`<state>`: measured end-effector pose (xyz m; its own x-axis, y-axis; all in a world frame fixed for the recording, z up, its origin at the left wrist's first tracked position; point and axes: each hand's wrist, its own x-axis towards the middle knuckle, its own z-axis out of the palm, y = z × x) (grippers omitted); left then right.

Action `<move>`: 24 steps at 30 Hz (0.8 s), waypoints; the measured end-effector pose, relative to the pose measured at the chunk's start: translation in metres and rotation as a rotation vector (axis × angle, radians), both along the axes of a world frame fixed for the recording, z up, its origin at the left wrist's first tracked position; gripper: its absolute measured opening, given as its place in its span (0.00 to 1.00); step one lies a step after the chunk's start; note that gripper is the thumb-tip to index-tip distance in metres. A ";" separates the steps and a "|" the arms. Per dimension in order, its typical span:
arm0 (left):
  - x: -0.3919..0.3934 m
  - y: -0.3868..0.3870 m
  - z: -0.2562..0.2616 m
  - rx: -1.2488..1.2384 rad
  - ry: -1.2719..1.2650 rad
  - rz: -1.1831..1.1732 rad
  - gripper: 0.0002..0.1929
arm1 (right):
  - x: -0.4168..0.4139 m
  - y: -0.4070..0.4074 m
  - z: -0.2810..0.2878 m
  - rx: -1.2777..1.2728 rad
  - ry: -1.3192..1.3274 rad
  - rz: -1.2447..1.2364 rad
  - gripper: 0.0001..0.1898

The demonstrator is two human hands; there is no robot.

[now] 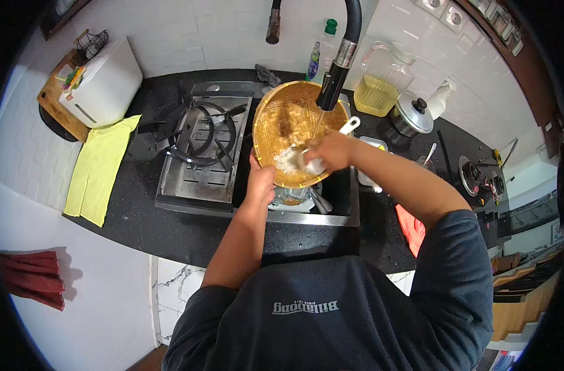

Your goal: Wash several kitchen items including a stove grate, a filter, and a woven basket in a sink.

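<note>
Over the sink (pixel 310 220), my left hand (pixel 261 178) grips the near left rim of a woven bamboo basket (pixel 272 116), which is tilted. Inside it lies a patch of white rice or similar pale food (pixel 286 160). My right hand (pixel 328 153) is in the basket, blurred, with a whitish object (pixel 314 166) at its fingers; what this is cannot be made out. A white handle (pixel 350 125) sticks up beyond that hand. The black faucet head (pixel 330 88) hangs over the basket, with a thin stream of water below it. Glassware (pixel 291 195) and cutlery (pixel 321 202) lie in the sink.
Left of the sink is a gas burner (pixel 208 134) with a yellow cloth (pixel 101 167) beyond it. At the right stand a glass pitcher of yellow liquid (pixel 379 90), a lidded pot (pixel 412 116) and a white container (pixel 368 178). A red cloth (pixel 409 227) lies by my right arm.
</note>
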<state>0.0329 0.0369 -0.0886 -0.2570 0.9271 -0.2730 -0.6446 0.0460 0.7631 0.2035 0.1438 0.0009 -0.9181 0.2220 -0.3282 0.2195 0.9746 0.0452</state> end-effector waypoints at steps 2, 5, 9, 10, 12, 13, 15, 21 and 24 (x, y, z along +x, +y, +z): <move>0.004 -0.003 0.009 0.006 0.011 -0.006 0.38 | 0.008 0.016 0.012 0.103 -0.110 -0.082 0.20; 0.004 -0.002 0.013 0.022 0.025 -0.005 0.37 | 0.006 0.024 0.008 0.229 -0.171 -0.159 0.19; -0.002 -0.003 0.014 0.045 0.070 0.011 0.38 | -0.012 -0.011 0.004 0.074 0.052 -0.027 0.20; -0.003 -0.004 0.015 0.048 0.076 0.008 0.38 | -0.010 -0.009 0.005 0.077 -0.023 -0.079 0.20; -0.005 -0.007 0.020 0.103 0.086 -0.053 0.38 | 0.000 0.005 0.009 0.122 -0.102 -0.148 0.21; -0.005 -0.008 0.022 0.108 0.095 -0.056 0.38 | 0.002 0.009 0.006 0.127 -0.092 -0.151 0.21; -0.005 -0.010 0.023 0.110 0.071 -0.143 0.38 | 0.005 0.013 0.005 0.102 0.041 -0.422 0.23; 0.003 -0.006 0.013 -0.049 0.086 -0.231 0.36 | -0.052 0.026 -0.054 -0.259 0.549 -0.825 0.23; 0.003 -0.007 0.020 -0.153 0.042 -0.233 0.37 | -0.063 0.012 -0.089 -0.312 0.580 -0.815 0.23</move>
